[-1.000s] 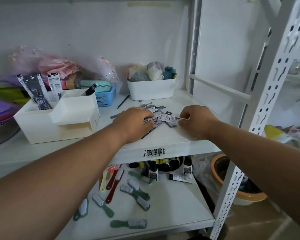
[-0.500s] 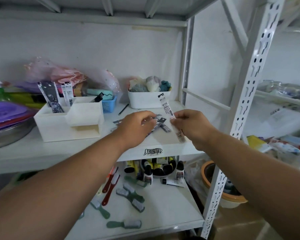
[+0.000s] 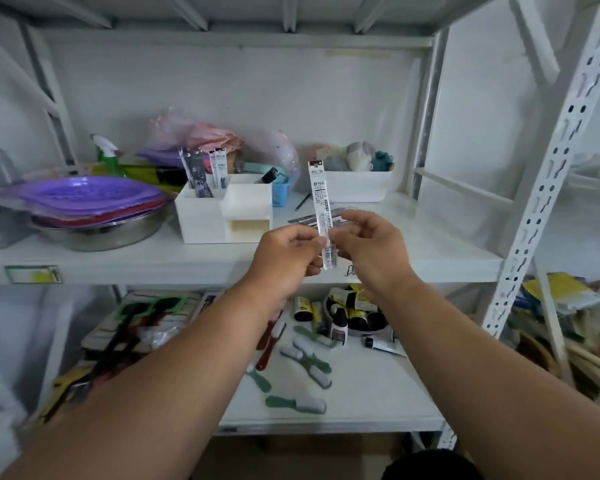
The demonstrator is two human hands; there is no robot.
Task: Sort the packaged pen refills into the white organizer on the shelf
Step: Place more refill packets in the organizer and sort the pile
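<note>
A long, clear packaged pen refill (image 3: 320, 199) stands upright in front of me. My left hand (image 3: 286, 252) and my right hand (image 3: 366, 245) both pinch its lower end from either side. Behind my hands, several more refill packs (image 3: 303, 220) lie loose on the shelf. The white organizer (image 3: 201, 221) sits on the shelf to the left of my hands. Dark refill packs (image 3: 198, 178) and white refill packs (image 3: 219, 169) stand in its back compartment. A raised white tray (image 3: 245, 199) forms its right part.
Purple trays (image 3: 84, 192) lie stacked in a metal basin (image 3: 97, 233) at the left. A blue basket (image 3: 279, 194), a white bin (image 3: 357, 185) and a pencil (image 3: 302, 201) are at the back. Brushes (image 3: 305, 358) and tubes (image 3: 347, 313) cover the lower shelf. A perforated upright (image 3: 541, 188) stands at the right.
My right hand lifted one refill pack off the pile and turned it upright. My left hand left the pile and joined it at the pack's lower end. My view pulled back.
</note>
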